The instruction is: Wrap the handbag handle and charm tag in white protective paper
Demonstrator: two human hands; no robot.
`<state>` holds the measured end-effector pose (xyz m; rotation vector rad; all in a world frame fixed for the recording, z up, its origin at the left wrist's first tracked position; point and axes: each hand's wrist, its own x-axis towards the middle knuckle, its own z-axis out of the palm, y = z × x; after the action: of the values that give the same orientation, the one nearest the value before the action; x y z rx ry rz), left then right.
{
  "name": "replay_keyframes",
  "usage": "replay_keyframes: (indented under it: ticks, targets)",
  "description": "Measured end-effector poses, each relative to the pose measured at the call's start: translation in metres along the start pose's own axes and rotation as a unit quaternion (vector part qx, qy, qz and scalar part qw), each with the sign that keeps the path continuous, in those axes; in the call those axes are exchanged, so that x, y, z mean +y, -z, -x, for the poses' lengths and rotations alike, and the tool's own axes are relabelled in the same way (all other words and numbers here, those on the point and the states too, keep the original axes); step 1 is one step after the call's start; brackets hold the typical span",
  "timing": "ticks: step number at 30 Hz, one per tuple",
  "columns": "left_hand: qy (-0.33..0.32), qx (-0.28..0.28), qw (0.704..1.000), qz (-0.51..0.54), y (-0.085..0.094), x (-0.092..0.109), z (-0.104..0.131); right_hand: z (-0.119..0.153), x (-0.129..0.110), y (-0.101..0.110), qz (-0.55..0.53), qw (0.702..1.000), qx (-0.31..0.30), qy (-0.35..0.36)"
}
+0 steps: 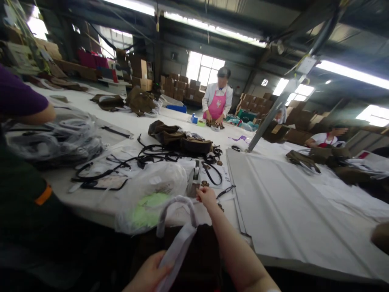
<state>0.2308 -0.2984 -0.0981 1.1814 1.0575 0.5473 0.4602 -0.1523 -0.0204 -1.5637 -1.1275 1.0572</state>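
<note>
My left hand [153, 271] is closed around a white-wrapped strap [179, 251] at the lower middle. The strap rises to the dark bag [188, 259] close to my body, whose arched handle [178, 200] also has a pale wrapping. Stretched forward, my right hand [208, 196] has its fingertips pinched at the near end of a tape dispenser [193, 180]. Anything between those fingertips is too small to make out. Left of the dispenser lies a clear plastic bag [158, 180] with light green pieces [148, 209] showing through.
Black straps [152, 154] and brown bags [179, 138] lie ahead on the white table [139, 121]. Plastic-wrapped handles [57, 138] are heaped at left beside a person in purple [21, 93]. A slanted metal post [270, 117] stands right. Across, a person in a pink apron [218, 103] handles something brown.
</note>
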Motion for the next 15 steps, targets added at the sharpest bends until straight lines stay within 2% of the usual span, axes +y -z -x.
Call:
replay_keyframes:
  ticks: [2,4,7,9,12,15]
  targets:
    - [0.012,0.033,0.999,-0.017,-0.004,0.012,0.009,0.018,-0.001,0.009,0.010,1.000,-0.020,-0.015]
    - [0.017,0.042,0.999,-0.031,-0.006,0.021,0.014,0.045,0.001,0.015,0.009,0.997,-0.065,-0.034]
    - [0.020,0.031,0.999,-0.021,-0.008,0.028,0.015,0.096,0.004,0.018,0.000,0.979,-0.201,-0.036]
    - [0.024,0.024,0.999,-0.018,-0.009,0.031,0.016,0.128,0.006,0.016,0.011,0.965,-0.261,-0.033]
    - [0.015,0.026,0.999,-0.039,-0.011,0.035,0.020,0.160,0.016,0.009,0.031,0.957,-0.284,-0.053]
    - [-0.003,0.029,0.998,-0.060,-0.012,0.037,0.023,0.168,0.032,-0.003,0.049,0.955,-0.278,-0.090]
